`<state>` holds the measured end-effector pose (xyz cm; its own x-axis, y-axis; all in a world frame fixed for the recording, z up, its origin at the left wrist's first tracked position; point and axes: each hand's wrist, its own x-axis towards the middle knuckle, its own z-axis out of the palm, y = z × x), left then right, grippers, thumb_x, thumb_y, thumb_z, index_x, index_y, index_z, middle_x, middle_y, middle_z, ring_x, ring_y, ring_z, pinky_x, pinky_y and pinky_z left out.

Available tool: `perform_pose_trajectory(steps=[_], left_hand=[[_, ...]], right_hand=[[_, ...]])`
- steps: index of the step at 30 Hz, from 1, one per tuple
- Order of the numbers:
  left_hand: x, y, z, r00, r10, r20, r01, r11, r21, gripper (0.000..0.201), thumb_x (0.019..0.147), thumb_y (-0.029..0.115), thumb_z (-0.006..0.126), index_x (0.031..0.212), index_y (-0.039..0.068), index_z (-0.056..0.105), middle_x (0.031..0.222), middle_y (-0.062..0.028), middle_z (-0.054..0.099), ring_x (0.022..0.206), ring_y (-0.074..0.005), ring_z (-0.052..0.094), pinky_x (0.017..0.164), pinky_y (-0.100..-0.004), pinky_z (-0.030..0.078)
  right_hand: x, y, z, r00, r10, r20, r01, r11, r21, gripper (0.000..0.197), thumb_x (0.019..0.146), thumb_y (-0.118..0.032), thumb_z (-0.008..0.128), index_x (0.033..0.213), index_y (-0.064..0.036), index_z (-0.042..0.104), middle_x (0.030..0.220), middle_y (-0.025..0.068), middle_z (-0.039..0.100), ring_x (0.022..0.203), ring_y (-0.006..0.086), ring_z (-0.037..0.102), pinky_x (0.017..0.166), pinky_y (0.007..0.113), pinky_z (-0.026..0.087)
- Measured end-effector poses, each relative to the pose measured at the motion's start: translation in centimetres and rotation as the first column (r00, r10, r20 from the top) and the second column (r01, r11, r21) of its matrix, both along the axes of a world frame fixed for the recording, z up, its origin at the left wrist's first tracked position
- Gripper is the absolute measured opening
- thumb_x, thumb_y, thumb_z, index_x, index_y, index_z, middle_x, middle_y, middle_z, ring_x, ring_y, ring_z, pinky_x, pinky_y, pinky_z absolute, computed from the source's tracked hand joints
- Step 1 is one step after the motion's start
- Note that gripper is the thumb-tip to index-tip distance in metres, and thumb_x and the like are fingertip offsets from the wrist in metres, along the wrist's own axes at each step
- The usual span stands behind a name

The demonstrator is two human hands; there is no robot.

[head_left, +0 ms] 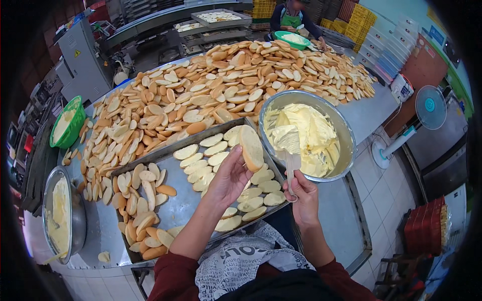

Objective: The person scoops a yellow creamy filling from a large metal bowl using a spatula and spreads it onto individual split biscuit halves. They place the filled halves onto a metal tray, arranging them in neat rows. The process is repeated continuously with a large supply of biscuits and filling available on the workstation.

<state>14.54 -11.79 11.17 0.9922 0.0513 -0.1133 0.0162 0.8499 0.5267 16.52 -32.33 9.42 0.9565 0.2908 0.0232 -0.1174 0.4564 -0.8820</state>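
My left hand [228, 175] holds up an oval bread slice [252, 150], its cut face turned toward the bowl. In my right hand [305, 199] is the handle of a spatula [292, 168]; its blade is heaped with cream and overlaps the near left side of the metal bowl [349, 163]. Thick pale yellow cream [314, 128] partly fills that bowl. Below my left hand lies a metal tray [183, 213]. Rows of cream-coated slices [216, 148] cover its right part, and a loose heap of plain slices [145, 215] fills its left part. My left forearm hides some of the rows.
A large pile of bread slices [201, 95] covers the table's far side. At left stand a green basin [75, 123] and a steel bowl [80, 220] of cream. Across the table, another person [291, 20] works beside a green basin [296, 45]. A fan [431, 106] stands right.
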Motion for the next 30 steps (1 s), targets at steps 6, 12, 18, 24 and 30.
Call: perform_pose_trajectory(steps=[6, 12, 18, 24, 30], left_hand=[[-0.2, -0.3, 0.3, 1.0, -0.016, -0.026, 0.016, 1.0, -0.015, 0.053, 0.093, 0.033, 0.06, 0.131, -0.001, 0.044, 0.123, -0.0145, 0.054, 0.113, -0.0222, 0.055, 0.099, -0.0347, 0.046], [-0.1, -0.2, -0.3, 1.0, -0.004, -0.029, 0.003, 0.999, -0.036, 0.053, 0.092, 0.032, 0.061, 0.131, 0.0, 0.044, 0.125, -0.0145, 0.054, 0.114, -0.0224, 0.054, 0.101, -0.0353, 0.045], [0.2, 0.0, -0.5, 0.999, -0.017, -0.034, 0.015, 0.998, -0.055, 0.047, 0.091, 0.031, 0.063, 0.129, 0.009, 0.045, 0.121, -0.0085, 0.054, 0.111, -0.0172, 0.054, 0.097, -0.0307, 0.046], [0.3, 0.1, -0.7, 0.999, -0.033, -0.023, 0.032, 0.998, -0.057, 0.044, 0.092, 0.03, 0.061, 0.128, 0.01, 0.045, 0.121, -0.0053, 0.054, 0.111, -0.0154, 0.054, 0.097, -0.0301, 0.047], [0.2, -0.1, -0.6, 0.999, -0.031, -0.007, 0.03, 0.997, -0.074, 0.041, 0.094, 0.027, 0.059, 0.129, 0.011, 0.044, 0.121, -0.0045, 0.054, 0.112, -0.015, 0.054, 0.098, -0.0304, 0.047]], right_hand=[[-0.2, -0.3, -0.1, 1.0, -0.005, -0.019, 0.005, 1.0, 0.007, 0.031, 0.091, -0.009, 0.062, 0.121, -0.0004, 0.061, 0.105, 0.0063, 0.064, 0.078, 0.0112, 0.057, 0.056, 0.022, 0.041], [-0.2, -0.3, -0.5, 0.999, -0.01, -0.043, 0.01, 1.0, -0.015, 0.027, 0.092, -0.011, 0.06, 0.117, -0.0015, 0.062, 0.107, 0.0084, 0.064, 0.077, 0.0121, 0.057, 0.053, 0.02, 0.038], [0.3, 0.0, -0.7, 1.0, 0.004, -0.029, -0.004, 1.0, -0.006, 0.027, 0.092, -0.01, 0.06, 0.118, -0.0009, 0.062, 0.108, 0.0082, 0.063, 0.078, 0.0117, 0.057, 0.053, 0.02, 0.037], [0.3, 0.0, -0.7, 0.998, 0.023, -0.064, -0.022, 0.999, 0.026, 0.034, 0.091, -0.008, 0.062, 0.124, -0.001, 0.06, 0.108, 0.0048, 0.064, 0.079, 0.0121, 0.056, 0.058, 0.023, 0.042], [0.2, 0.1, -0.8, 0.999, 0.006, -0.046, -0.005, 1.0, 0.018, 0.026, 0.093, -0.01, 0.059, 0.117, -0.0013, 0.062, 0.111, 0.0086, 0.062, 0.08, 0.012, 0.056, 0.053, 0.02, 0.037]])
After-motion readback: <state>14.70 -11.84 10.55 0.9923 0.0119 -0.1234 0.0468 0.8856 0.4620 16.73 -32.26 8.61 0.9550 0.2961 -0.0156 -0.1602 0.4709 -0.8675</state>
